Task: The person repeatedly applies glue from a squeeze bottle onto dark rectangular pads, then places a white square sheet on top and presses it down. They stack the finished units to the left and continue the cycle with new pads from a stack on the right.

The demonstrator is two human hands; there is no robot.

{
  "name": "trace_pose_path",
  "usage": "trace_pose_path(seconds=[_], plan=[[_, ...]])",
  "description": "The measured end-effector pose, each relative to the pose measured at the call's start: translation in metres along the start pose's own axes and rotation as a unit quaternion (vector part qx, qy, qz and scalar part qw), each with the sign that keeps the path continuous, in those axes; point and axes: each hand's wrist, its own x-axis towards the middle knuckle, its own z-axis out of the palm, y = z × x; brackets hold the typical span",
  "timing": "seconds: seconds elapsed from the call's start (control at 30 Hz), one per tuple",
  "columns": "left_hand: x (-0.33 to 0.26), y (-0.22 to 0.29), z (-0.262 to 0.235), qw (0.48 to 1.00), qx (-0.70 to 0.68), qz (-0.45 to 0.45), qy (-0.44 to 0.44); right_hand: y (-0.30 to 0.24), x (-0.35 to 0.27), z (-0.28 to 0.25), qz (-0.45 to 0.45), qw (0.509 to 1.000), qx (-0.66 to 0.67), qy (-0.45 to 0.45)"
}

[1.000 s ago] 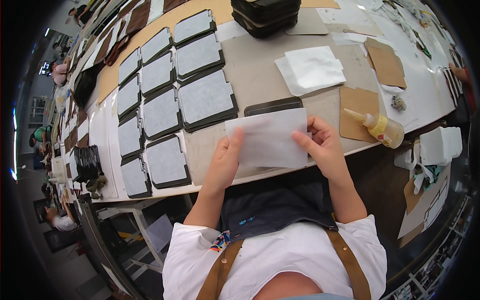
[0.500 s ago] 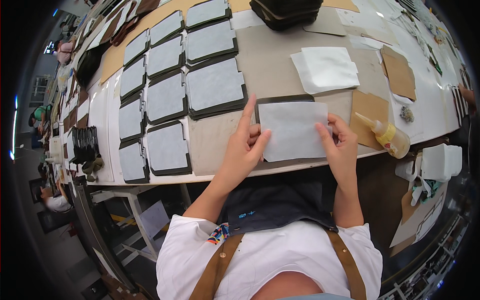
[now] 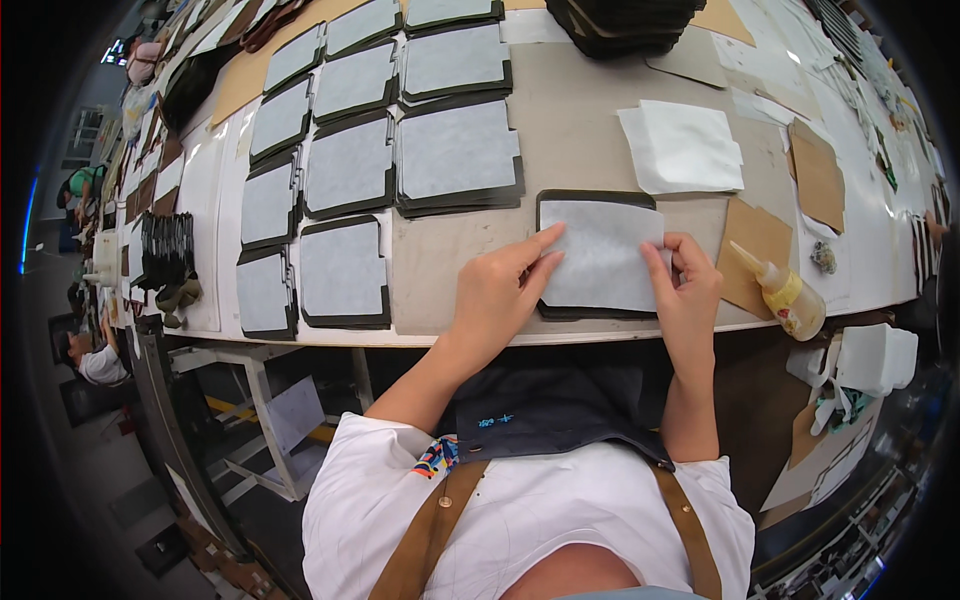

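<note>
A pale grey-white sheet (image 3: 605, 262) lies over a black panel (image 3: 595, 196) at the table's near edge, and the panel's dark border shows along the top, left and bottom. At the sheet's left edge my left hand (image 3: 502, 292) is closed, its thumb and index finger on the edge near the upper left corner. My right hand (image 3: 692, 285) pinches the right edge between thumb and bent fingers, with part of the sheet sticking out past the panel. Whether the sheet touches the panel all over cannot be told.
Rows of black panels topped with grey sheets (image 3: 345, 270) fill the table's left side. Beyond my right hand are a stack of white sheets (image 3: 682, 148), a brown card (image 3: 755, 250) and a yellowish squeeze bottle (image 3: 790, 300). A black stack (image 3: 625, 25) stands at the back.
The sheet now sits more squarely over the panel, with more black border showing. My left index finger, stretched out before, has come down to the sheet's edge beside the thumb. The view has shifted slightly.
</note>
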Motion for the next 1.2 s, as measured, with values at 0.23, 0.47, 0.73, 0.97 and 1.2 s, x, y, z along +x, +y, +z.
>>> trace_pose_path(seconds=[0.23, 0.47, 0.73, 0.97, 1.2], plan=[[0.0010, -0.0050, 0.0034, 1.000, -0.003, 0.009, 0.018, 0.0003, 0.0016, 0.0023, -0.020, 0.999, -0.046, 0.006], [0.0021, -0.0058, 0.0045, 1.000, 0.001, 0.006, 0.018, -0.0020, 0.0031, 0.0014, -0.014, 0.999, -0.044, -0.004], [0.0035, -0.0061, 0.0047, 1.000, 0.006, 0.004, 0.018, -0.0014, 0.0034, 0.0015, -0.021, 0.998, -0.062, -0.002], [0.0043, -0.0015, 0.0017, 1.000, 0.030, -0.003, 0.001, 0.0007, 0.0022, 0.0042, -0.042, 0.995, -0.093, 0.021], [0.0035, -0.0033, 0.0055, 1.000, 0.010, -0.005, 0.007, -0.0034, 0.0043, 0.0002, -0.117, 0.980, -0.159, 0.021]])
